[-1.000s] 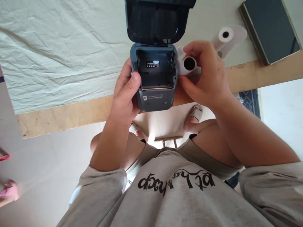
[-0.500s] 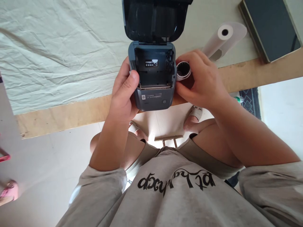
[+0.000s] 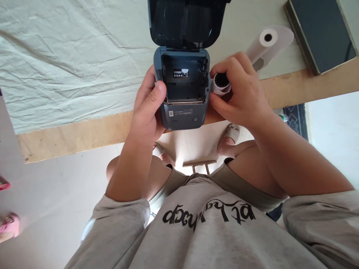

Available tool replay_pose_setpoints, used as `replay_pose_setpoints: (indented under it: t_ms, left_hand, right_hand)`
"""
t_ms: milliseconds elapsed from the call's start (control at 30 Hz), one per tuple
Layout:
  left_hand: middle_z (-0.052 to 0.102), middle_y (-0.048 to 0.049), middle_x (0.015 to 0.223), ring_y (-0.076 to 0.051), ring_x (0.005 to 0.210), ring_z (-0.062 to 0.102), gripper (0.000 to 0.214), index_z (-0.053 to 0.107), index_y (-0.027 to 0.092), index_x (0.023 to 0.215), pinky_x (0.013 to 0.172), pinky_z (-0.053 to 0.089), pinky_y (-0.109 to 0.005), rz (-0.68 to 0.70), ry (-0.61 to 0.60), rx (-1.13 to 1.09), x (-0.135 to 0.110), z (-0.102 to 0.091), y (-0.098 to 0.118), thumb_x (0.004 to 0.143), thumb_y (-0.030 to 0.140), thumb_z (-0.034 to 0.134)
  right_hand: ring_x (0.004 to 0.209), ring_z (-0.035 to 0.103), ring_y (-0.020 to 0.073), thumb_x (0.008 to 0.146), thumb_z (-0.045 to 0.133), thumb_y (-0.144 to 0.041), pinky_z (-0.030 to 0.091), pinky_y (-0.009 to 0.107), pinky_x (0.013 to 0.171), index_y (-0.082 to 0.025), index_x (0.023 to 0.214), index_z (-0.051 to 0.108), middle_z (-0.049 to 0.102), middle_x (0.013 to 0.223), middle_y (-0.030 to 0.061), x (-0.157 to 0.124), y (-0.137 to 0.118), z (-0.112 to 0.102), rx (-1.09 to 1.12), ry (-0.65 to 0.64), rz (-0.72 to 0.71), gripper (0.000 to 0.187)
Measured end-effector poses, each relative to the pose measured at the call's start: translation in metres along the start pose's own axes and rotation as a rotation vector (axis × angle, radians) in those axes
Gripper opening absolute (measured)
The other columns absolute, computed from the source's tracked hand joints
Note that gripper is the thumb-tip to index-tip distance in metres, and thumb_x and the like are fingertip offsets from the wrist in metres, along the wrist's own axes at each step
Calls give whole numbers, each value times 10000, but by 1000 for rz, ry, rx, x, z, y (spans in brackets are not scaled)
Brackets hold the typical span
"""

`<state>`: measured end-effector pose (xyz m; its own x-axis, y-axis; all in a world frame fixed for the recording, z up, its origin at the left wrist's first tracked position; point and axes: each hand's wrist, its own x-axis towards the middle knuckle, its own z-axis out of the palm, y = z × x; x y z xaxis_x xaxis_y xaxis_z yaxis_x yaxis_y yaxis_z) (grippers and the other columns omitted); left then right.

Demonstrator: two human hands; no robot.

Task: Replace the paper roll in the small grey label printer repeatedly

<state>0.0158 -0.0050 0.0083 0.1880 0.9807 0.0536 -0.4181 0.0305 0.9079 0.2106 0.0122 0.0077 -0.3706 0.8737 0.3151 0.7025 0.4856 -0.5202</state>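
A dark grey label printer (image 3: 183, 108) sits at the table's near edge with its lid (image 3: 185, 22) swung up and its paper bay bare. My left hand (image 3: 148, 108) grips the printer's left side, thumb on its top rim. My right hand (image 3: 241, 93) is closed round a small white paper roll (image 3: 221, 83), held just beside the printer's right side with its hollow core facing me.
A second white paper roll (image 3: 265, 43) lies on the table behind my right hand. A dark tablet-like slab (image 3: 319, 33) lies at the far right. A wrinkled pale cloth (image 3: 70, 59) covers the table, with a bare wooden edge (image 3: 75, 134) nearest me.
My right hand has brought the small roll down and closer to the printer's right side, turning it slightly. The left hand and printer have barely shifted.
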Motion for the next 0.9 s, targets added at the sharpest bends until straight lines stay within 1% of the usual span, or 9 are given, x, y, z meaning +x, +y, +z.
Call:
replay_pose_setpoints:
  t_ms: [67,233,300,400,500,567,633,733,900]
  left_hand:
    - [621,-96,1090,-262,966,620,338,567,220,1097,815,524,-450,7,-9,-1,1,0,-1,857,429,453]
    - [628,-81,1063,-236,935,621,304,584,236,1073,777,521,-400,5,-6,-3,2,-2,-2,867,409,443]
    - [630,-70,1059,-224,931,620,298,589,237,1067,777,522,-379,6,-25,-1,2,-2,-2,859,409,463]
    - [626,-60,1074,-225,970,614,295,601,231,1049,838,519,-380,9,-14,-3,1,-2,-1,856,415,476]
    - [628,-57,1084,-241,999,616,279,597,244,1054,858,514,-397,3,-1,-9,0,-1,0,857,398,473]
    - [628,-66,1088,-246,1001,618,284,589,241,1067,859,511,-409,6,-8,-20,0,-1,0,860,394,467]
    - [630,-77,1080,-245,985,623,292,585,229,1072,853,510,-417,8,-8,-26,1,-1,-1,862,394,467]
    - [633,-80,1082,-249,977,624,296,586,226,1071,831,515,-412,10,-3,-21,2,-1,-2,848,396,493]
    - [639,-75,1056,-237,938,628,313,600,215,1056,786,531,-380,-6,5,-3,2,-1,-3,851,424,488]
  right_hand:
    - [897,534,166,734,532,-209,506,335,770,-272,983,494,501,938,42,0,0,1,8,35,8,260]
    - [1008,543,185,708,502,-149,489,367,874,-306,1102,429,547,1057,20,-2,3,0,56,89,0,430]
    - [979,548,190,692,492,-146,497,366,847,-299,1073,440,558,1017,22,-2,2,0,49,66,1,414]
    - [878,534,180,690,491,-163,511,341,747,-281,1026,468,531,962,40,-2,0,0,7,12,30,357]
    - [887,520,171,711,490,-162,511,330,756,-275,1022,494,503,964,52,-2,0,1,-34,35,41,331]
    - [878,521,166,703,501,-162,506,330,768,-287,1076,476,503,949,43,-3,1,1,-36,63,27,394]
    - [866,526,159,694,504,-174,501,330,772,-307,1157,406,513,954,26,-3,2,2,-16,89,11,491]
    - [861,535,145,688,490,-210,496,315,749,-314,1188,322,507,994,16,-3,3,2,55,171,-1,538]
    - [845,550,102,752,478,-254,470,249,668,-271,1054,405,476,980,10,5,-6,-3,172,431,-133,311]
